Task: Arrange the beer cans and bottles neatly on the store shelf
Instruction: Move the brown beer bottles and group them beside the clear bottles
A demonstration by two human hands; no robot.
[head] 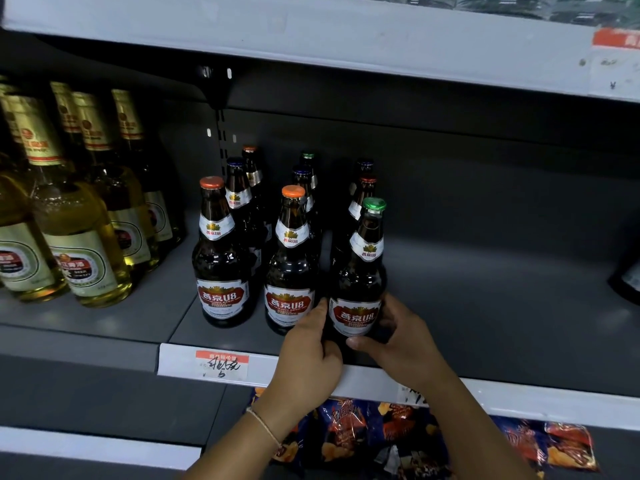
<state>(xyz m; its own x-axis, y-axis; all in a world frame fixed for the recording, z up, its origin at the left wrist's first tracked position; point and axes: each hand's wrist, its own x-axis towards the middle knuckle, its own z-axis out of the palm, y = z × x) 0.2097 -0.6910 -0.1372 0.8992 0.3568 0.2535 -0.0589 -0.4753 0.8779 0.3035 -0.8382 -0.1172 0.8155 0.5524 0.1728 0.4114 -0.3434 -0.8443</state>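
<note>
Just right of the frame's centre, a dark brown beer bottle with a green cap (360, 271) stands upright near the front edge of the grey shelf (502, 306), and both hands are around its lower body. The left hand (308, 348) comes up from the lower middle of the frame and curls its fingers against the bottle's left side, thumb lying up along the glass beside the red and white label; a thin bracelet (265, 426) circles that wrist. The right hand (398, 336) wraps the bottle's right side, its thumb crossing under the label at the front. To the left, two matching bottles with orange caps stand at the shelf front, one at centre (291, 268) just beside the held bottle and one further left (221, 258); more dark bottles line up behind all three, toward the back panel. At the left edge of the frame stands a group of pale yellow bottles (79, 237) with gold foil necks. A handwritten price tag (221, 365) sits on the shelf's front strip, and snack bags (363, 434) lie below.
</note>
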